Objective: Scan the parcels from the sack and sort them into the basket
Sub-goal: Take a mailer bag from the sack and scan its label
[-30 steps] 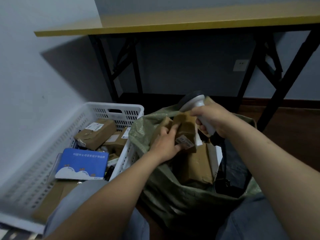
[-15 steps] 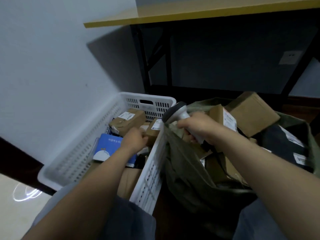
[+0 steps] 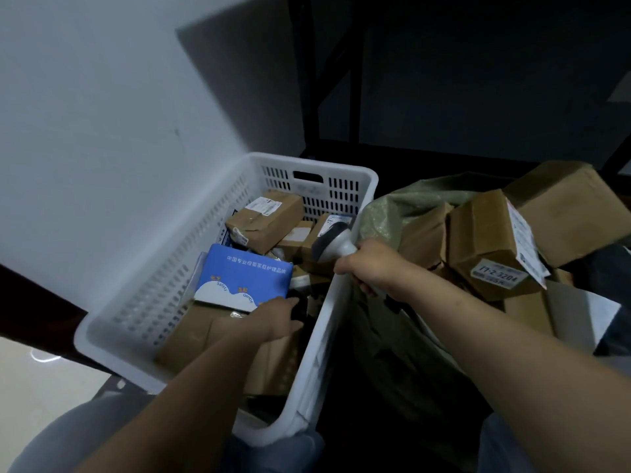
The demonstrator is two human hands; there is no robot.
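My right hand (image 3: 370, 268) grips the barcode scanner (image 3: 333, 242) at frame centre, over the right rim of the white basket (image 3: 164, 281). My left hand (image 3: 273, 319) is low inside that basket, just below the blue box (image 3: 239, 278); whether it holds anything I cannot tell. Cardboard parcels (image 3: 488, 240) fill the green sack (image 3: 392, 206) at right.

— What sits on the floor (image 3: 24, 397)?
— 2 things: the white basket (image 3: 153, 288) and, touching its right wall, the green sack (image 3: 403, 353).
— Anything behind?
— Black table legs (image 3: 302, 80), probably standing on it too.
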